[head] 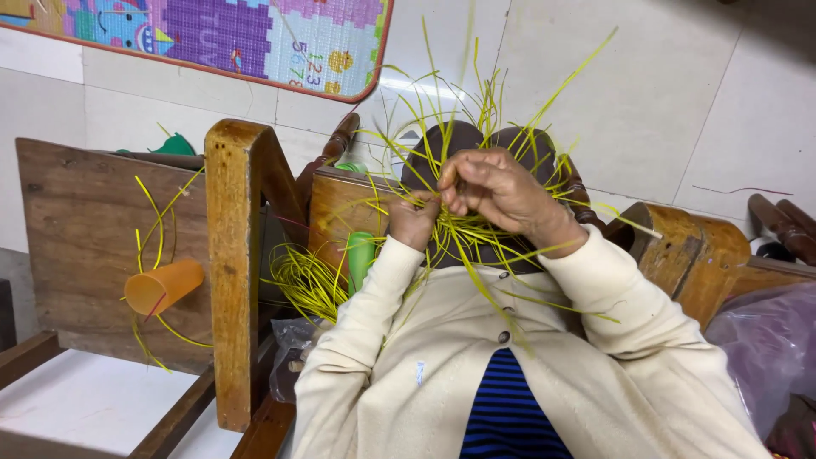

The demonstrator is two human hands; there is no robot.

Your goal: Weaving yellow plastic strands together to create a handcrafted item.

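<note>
Hands are working a tangle of yellow-green strips (476,225) held up in front of the person's chest, above the cream cardigan (442,374) and its striped blue front. The right hand (501,191) is curling over the knot of the bundle, fingers bent and pinching several strands where they cross, while the left hand (414,219) is closing in a loose fist just beneath and beside it, gripping the gathered strands from below. The strips are looking thin, flat and glossy, probably plastic or split cane; they are springing outward in long arcs rather than drooping, so they are likely light, springy and a little slippery, and best gripped close to the crossing point, where they are bunched, rather than at the free tips. Behind the hands a dark rounded form (476,153) is showing through the strands; what it is cannot be told. More loose strips (306,285) are lying coiled beside a green object (360,255), near a worn wooden post (234,272) with a rough, scuffed grain. An orange plastic cup (163,286) is lying on its side against a wooden board (76,238), well apart from the hands, and a purple plastic bag (769,348) is sitting at the right edge on the pale tiled floor (646,102).
</note>
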